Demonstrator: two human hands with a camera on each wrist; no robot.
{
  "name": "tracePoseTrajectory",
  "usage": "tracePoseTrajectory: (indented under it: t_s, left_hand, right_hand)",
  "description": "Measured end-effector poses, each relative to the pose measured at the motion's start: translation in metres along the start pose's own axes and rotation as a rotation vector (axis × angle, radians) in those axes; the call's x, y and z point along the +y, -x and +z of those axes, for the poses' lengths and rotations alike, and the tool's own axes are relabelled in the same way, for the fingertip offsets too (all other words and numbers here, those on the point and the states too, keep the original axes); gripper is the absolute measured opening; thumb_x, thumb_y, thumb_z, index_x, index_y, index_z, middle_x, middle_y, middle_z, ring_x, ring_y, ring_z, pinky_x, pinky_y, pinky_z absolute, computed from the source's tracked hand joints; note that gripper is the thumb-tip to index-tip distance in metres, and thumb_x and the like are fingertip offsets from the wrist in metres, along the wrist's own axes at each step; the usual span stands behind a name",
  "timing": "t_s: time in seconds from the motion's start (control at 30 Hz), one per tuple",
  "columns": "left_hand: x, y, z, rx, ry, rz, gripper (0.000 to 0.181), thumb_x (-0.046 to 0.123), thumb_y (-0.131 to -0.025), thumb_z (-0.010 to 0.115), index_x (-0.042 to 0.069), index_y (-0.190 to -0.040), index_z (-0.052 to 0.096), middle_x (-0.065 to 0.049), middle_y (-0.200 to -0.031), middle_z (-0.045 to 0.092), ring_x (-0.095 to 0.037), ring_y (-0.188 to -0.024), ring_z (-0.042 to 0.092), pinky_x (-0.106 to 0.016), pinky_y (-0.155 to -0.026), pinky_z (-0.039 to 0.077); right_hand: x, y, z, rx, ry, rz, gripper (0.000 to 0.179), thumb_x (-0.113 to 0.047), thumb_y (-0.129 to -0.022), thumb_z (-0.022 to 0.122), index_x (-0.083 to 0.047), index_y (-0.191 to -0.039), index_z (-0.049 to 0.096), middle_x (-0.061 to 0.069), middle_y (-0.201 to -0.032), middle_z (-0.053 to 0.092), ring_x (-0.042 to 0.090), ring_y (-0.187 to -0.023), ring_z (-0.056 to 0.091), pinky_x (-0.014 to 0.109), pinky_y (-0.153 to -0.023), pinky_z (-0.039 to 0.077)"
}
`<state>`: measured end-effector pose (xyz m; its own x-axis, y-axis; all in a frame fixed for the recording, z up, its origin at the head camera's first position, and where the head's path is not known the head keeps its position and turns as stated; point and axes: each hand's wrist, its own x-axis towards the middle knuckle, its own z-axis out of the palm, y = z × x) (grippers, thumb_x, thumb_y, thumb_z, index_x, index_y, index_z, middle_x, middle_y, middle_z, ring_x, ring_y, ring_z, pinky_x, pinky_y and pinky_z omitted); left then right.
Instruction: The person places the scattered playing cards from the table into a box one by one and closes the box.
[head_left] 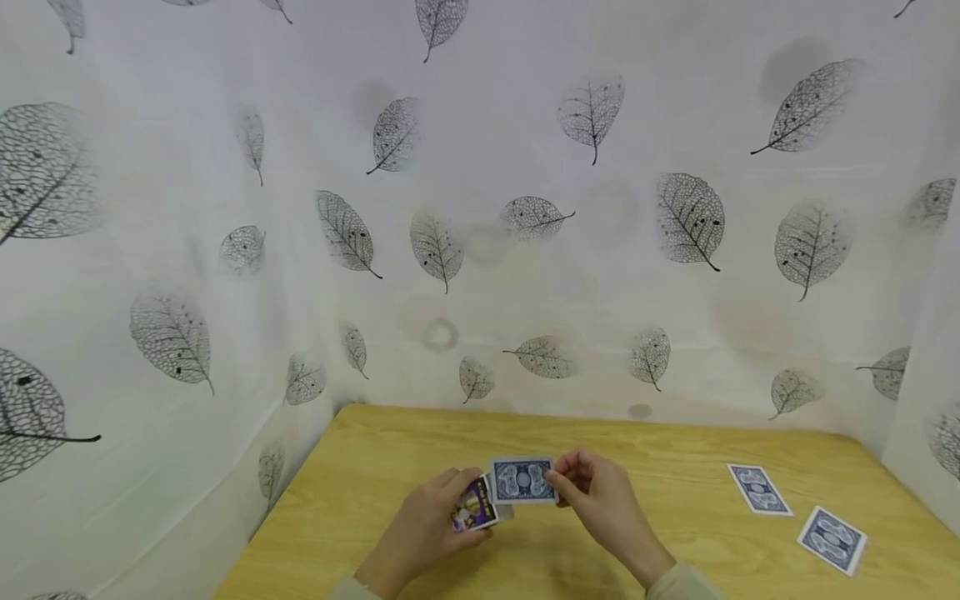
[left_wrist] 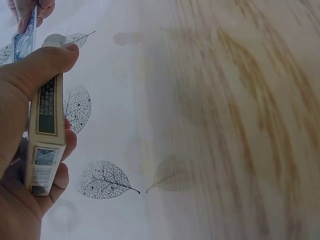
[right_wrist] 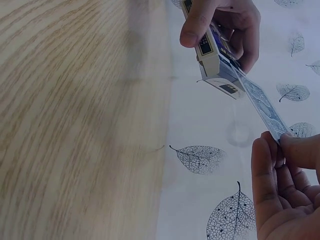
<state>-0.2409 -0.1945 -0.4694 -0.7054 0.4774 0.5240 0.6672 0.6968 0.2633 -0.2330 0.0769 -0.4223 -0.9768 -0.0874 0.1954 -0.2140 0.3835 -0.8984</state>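
Note:
My left hand (head_left: 431, 518) grips a playing card box (head_left: 472, 505) printed in purple and yellow; its lid flap (right_wrist: 222, 88) hangs open on the side facing my right hand. Between thumb and fingers my right hand (head_left: 600, 498) pinches the end of a blue-backed playing card (head_left: 523, 481). The card's other end lies at the mouth of the box; the right wrist view shows it meeting the opening, but how far it reaches inside is hidden. In the left wrist view, the thumb presses along the box's narrow printed side (left_wrist: 47, 112).
Two blue-backed spots of cards lie on the wooden table (head_left: 390, 442) to the right: one playing card (head_left: 759, 489) farther back and another card or small stack (head_left: 832, 540) nearer. A white leaf-patterned curtain (head_left: 487, 317) hangs behind the table and along its left side.

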Motion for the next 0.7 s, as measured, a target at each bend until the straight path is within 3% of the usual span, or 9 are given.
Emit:
tracePoseTrajectory:
  t_s: [0.23, 0.47, 0.7]
  left_hand:
    - [0.001, -0.001, 0.000, -0.014, 0.021, -0.003, 0.069, 0.034, -0.080, 0.095, 0.010, -0.136, 0.064, 0.003, -0.104, 0.071, 0.001, -0.084, 0.058, -0.015, -0.071, 0.054]
    - [0.000, -0.001, 0.000, -0.022, 0.030, -0.021, 0.068, 0.035, -0.082, 0.094, 0.012, -0.137, 0.064, 0.002, -0.106, 0.071, 0.000, -0.086, 0.060, -0.016, -0.072, 0.056]
    - [0.000, -0.001, 0.000, -0.024, 0.027, -0.025, 0.069, 0.036, -0.080, 0.095, 0.014, -0.137, 0.063, 0.003, -0.107, 0.071, 0.000, -0.087, 0.059, -0.017, -0.074, 0.057]
  right_hand:
    - [0.004, 0.001, 0.001, 0.017, -0.009, 0.011, 0.010, -0.009, -0.099, 0.076, -0.003, -0.097, 0.069, 0.005, -0.084, 0.073, 0.014, -0.069, 0.069, 0.031, -0.068, 0.064]
    - [0.013, 0.002, 0.008, -0.024, 0.016, -0.038, 0.011, -0.013, -0.099, 0.077, -0.005, -0.097, 0.069, 0.003, -0.082, 0.073, 0.014, -0.067, 0.069, 0.034, -0.068, 0.065]
    - [0.012, 0.004, 0.011, -0.019, 0.045, -0.062, 0.013, -0.013, -0.098, 0.078, -0.006, -0.095, 0.068, 0.002, -0.078, 0.072, 0.008, -0.064, 0.065, 0.024, -0.061, 0.059]
